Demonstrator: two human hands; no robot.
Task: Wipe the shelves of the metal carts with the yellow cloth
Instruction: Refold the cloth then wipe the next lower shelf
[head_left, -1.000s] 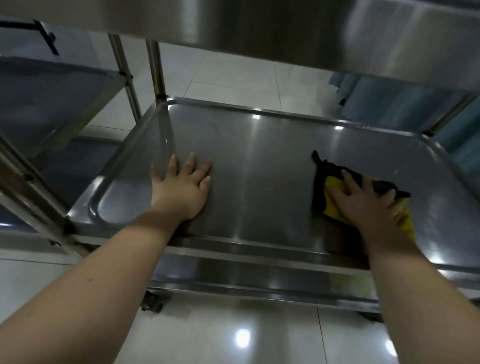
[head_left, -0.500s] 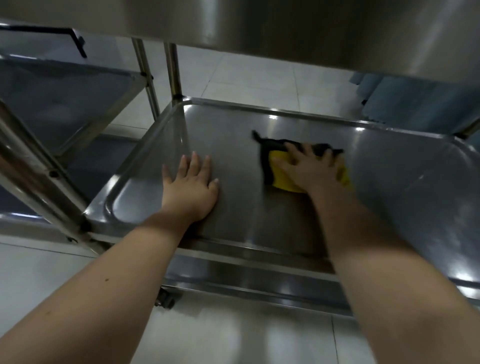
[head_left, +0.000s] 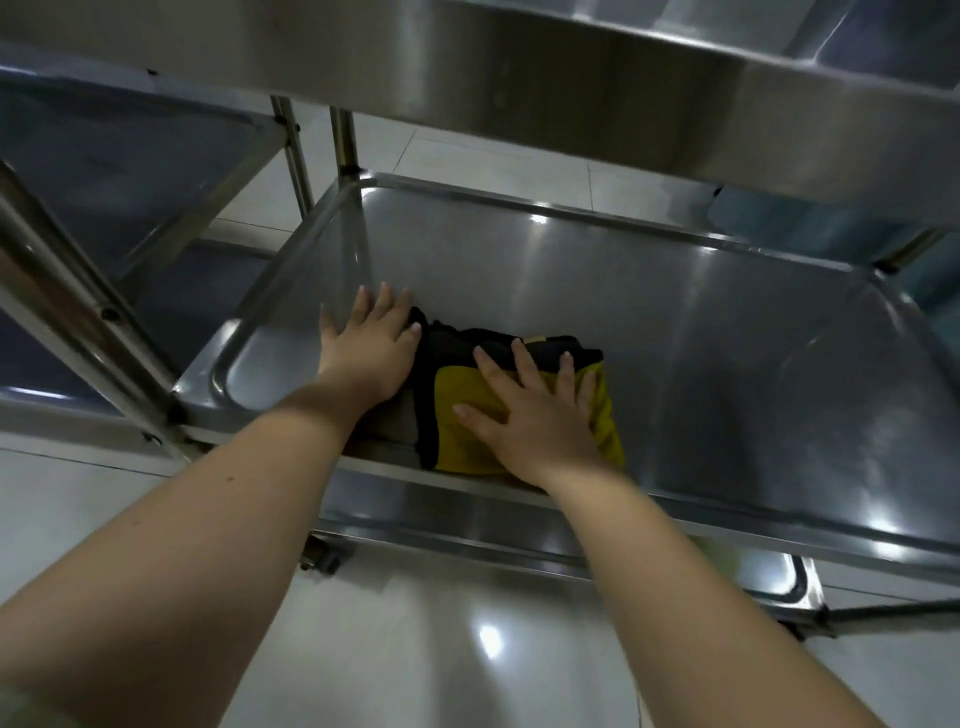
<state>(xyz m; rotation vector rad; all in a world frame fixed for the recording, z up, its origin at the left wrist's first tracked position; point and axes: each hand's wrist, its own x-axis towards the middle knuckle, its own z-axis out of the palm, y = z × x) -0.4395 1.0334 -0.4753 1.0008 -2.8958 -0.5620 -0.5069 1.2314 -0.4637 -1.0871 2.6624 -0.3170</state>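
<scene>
We see the folded yellow cloth with black edging (head_left: 460, 441) at the front left of the stainless-steel cart shelf (head_left: 675, 338). Our right hand (head_left: 535, 415) presses it flat, fingers spread. Our left hand (head_left: 369, 348) lies flat on the shelf with fingers straight, just beside the cloth's black edge.

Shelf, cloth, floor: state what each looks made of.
Shelf: most likely stainless steel with a brushed finish, judging by the grey sheen, streaked light reflections and rolled rim. Cloth: soft fabric, perhaps microfibre, matte yellow with black edging; it folds and bunches. Floor: glossy pale tile, probably ceramic, with grout lines and sharp lamp reflections.
</scene>
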